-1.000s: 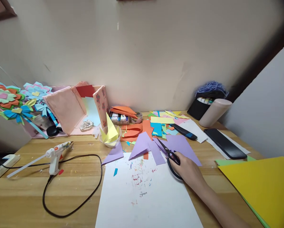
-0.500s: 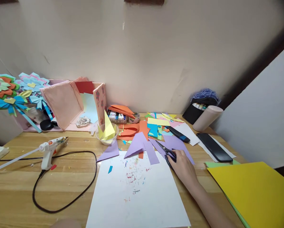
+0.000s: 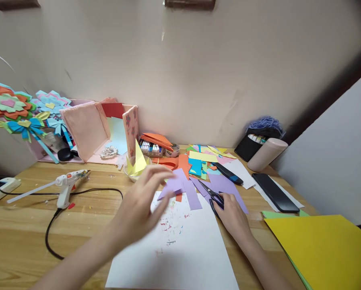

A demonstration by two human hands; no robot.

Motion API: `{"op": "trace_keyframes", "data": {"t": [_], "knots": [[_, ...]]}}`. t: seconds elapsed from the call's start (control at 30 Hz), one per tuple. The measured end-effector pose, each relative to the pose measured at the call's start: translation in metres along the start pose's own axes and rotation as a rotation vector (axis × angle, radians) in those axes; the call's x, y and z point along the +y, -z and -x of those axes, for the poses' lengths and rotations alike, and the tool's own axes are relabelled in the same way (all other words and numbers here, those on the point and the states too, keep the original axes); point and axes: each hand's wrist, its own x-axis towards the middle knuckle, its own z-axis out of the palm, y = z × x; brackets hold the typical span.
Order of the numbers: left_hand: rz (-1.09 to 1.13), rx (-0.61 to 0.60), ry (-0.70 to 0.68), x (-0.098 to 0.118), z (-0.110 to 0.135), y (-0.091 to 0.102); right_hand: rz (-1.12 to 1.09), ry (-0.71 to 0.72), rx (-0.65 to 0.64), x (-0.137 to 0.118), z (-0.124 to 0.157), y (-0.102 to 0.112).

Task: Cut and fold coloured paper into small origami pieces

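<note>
My right hand [image 3: 235, 215] rests at the right edge of the marked white sheet [image 3: 195, 249], its fingers on the black handles of the scissors [image 3: 209, 191]. The blades point away to the upper left over purple paper pieces [image 3: 222, 184]. My left hand [image 3: 138, 207], slightly blurred, is raised above the sheet's left part. Its fingers are apart and hold nothing, reaching toward a cut purple piece [image 3: 174, 182]. Behind it, a folded yellow paper shape [image 3: 138, 160] stands in a clear bowl [image 3: 128, 171], partly hidden by the hand.
A glue gun [image 3: 66, 187] with its black cord lies at left, near paper flowers [image 3: 8, 102] and a pink fabric box [image 3: 82, 129]. Paper scraps and a black-and-blue cutter [image 3: 228, 174] lie behind the scissors. At right are a phone [image 3: 275, 192], a tumbler [image 3: 267, 154] and yellow sheets [image 3: 322, 241].
My left hand has come up from the bottom edge and now hovers over the white sheet. My right hand stays on the scissors. The camera view has shifted slightly.
</note>
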Motion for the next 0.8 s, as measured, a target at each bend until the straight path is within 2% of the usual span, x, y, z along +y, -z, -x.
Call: {"op": "trace_keyframes", "data": {"t": [0.07,0.13,0.2,0.27,0.53,0.63,0.73,0.8], "knots": [[-0.313,-0.075,0.238,-0.035,-0.013,-0.015,0.0,0.013,0.0,0.001,0.0,0.0],[-0.528,-0.212,0.442,-0.069,-0.016,-0.027,-0.002,0.022,0.001,0.001,0.0,0.0],[-0.589,-0.309,0.434,-0.094,-0.015,-0.036,-0.005,0.03,0.0,0.002,0.0,-0.001],[-0.625,-0.321,0.4,-0.106,-0.013,-0.043,-0.01,0.032,-0.004,0.003,-0.001,-0.002],[-0.648,-0.259,0.326,-0.112,-0.027,-0.052,-0.029,0.029,-0.013,0.006,-0.002,-0.005],[-0.644,-0.179,0.326,-0.107,-0.029,-0.056,-0.03,0.021,-0.013,0.004,-0.002,-0.003],[-0.505,-0.083,0.301,-0.093,-0.023,-0.069,-0.029,0.01,-0.01,0.002,-0.001,-0.001],[-0.35,-0.125,0.32,-0.082,-0.015,-0.083,-0.033,0.012,-0.003,0.001,-0.001,0.001]]}}
